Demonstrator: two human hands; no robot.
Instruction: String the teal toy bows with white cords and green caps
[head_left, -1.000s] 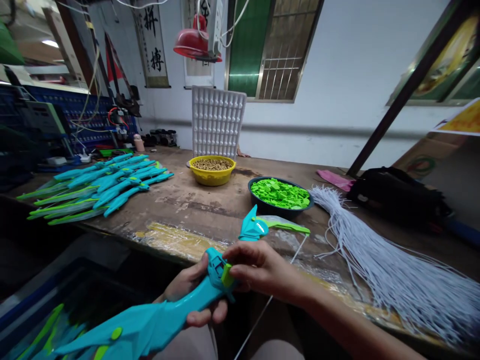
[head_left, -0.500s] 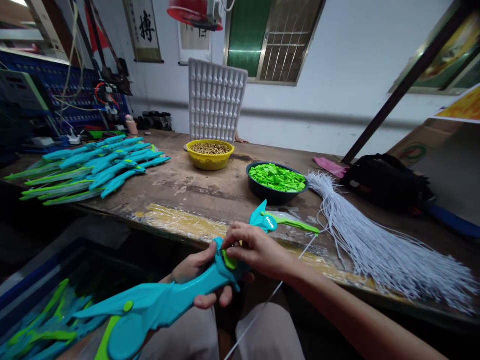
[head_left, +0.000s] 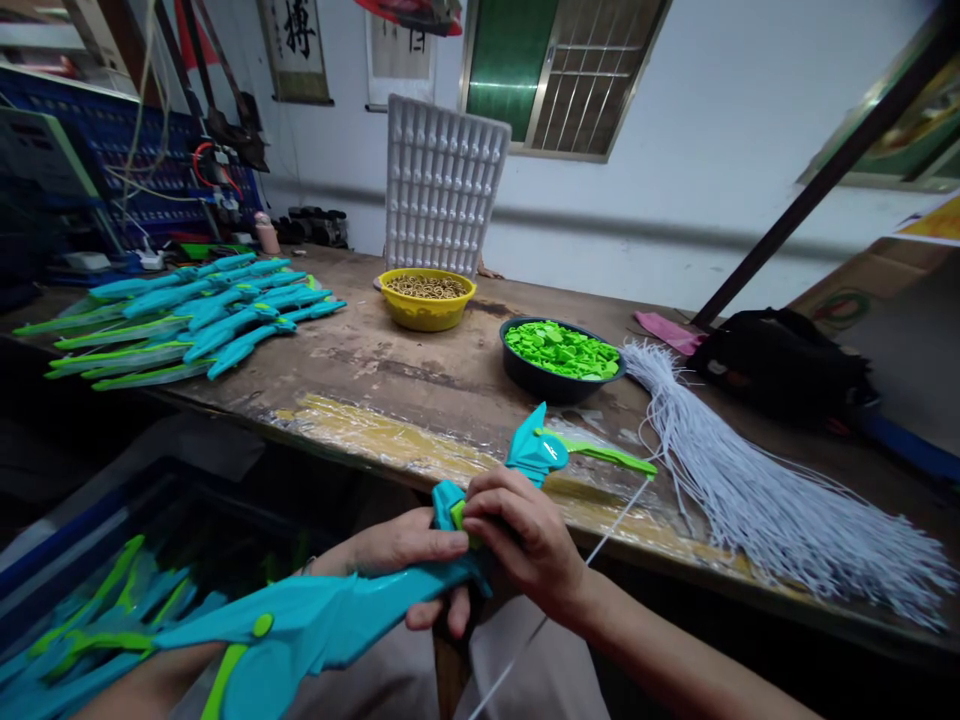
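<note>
A turquoise and lime-green plastic toy bow (head_left: 360, 610) lies slantwise over my lap, its far end above the table edge. My left hand (head_left: 405, 550) is wrapped round the bow's middle from below, thumb on top. At the same spot my right hand (head_left: 521, 530) has its fingers closed on a small green plastic piece (head_left: 459, 514) set at the bow's grip. The right fingertips partly cover this piece. From the far green limb (head_left: 615, 457) a white string (head_left: 616, 520) runs down past my right wrist towards my lap.
On the table (head_left: 360, 390) stand a black bowl (head_left: 555, 380) of green pieces and a yellow bowl (head_left: 427, 314) of brass-coloured rings. White cords (head_left: 750, 480) lie right. Several similar bows (head_left: 232, 310) are piled left; more parts fill a blue crate (head_left: 45, 570) below.
The view has shifted slightly. My left thumb has moved to lie across the grip, and my right fingers have turned and pressed closer over the green piece.
</note>
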